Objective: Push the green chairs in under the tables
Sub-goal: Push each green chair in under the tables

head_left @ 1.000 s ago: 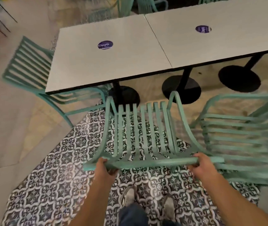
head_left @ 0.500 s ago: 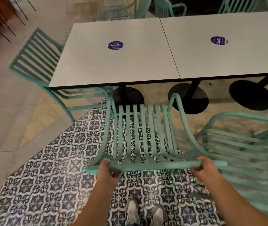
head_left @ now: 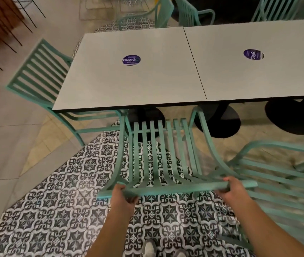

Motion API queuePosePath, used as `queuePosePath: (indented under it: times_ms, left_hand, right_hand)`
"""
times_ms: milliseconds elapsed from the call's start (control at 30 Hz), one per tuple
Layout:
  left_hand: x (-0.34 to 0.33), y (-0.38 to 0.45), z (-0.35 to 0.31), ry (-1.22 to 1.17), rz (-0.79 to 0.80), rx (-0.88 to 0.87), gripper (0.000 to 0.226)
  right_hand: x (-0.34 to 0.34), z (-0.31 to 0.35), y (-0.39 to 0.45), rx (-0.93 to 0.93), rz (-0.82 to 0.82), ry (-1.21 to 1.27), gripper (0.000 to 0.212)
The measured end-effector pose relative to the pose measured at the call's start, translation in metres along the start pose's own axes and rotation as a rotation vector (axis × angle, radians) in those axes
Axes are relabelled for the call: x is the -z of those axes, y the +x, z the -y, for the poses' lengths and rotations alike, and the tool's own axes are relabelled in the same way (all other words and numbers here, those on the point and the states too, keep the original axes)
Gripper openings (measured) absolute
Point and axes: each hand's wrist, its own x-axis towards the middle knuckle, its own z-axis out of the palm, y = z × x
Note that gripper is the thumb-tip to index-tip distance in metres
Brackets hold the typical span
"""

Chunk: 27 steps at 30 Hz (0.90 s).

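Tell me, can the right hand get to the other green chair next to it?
Probably yes. The right hand grips the held chair's top rail, and the neighbouring chair sits just beside it with nothing between. It would have to let go first.

Right chair point(head_left: 280, 175) — blurred, edge-cropped

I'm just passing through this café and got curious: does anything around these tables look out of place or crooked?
Nothing looks broken or spilled. The green slatted metal chair at right sits angled and clear of the grey square tables, not tucked in. The green slatted chair gripped by both hands, left and right, is only just reaching the table edge.
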Motion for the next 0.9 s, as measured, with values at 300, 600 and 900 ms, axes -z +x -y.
queuePosePath:
  times_ms: [300, 600, 900]
  left_hand:
    - [-0.010, 0.010, -0.012, -0.073, -0.008, 0.137, 0.038]
    - [-0.006, 0.011, -0.014, -0.038, 0.004, 0.115, 0.036]
    - [0.001, 0.018, -0.018, -0.035, -0.036, 0.101, 0.043]
  right_hand:
    - [-0.016, 0.011, 0.014, -0.002, -0.016, 0.085, 0.018]
    - [-0.017, 0.006, 0.006, -0.032, 0.003, 0.185, 0.005]
    - [-0.015, -0.005, 0.002, -0.007, 0.012, 0.175, 0.008]
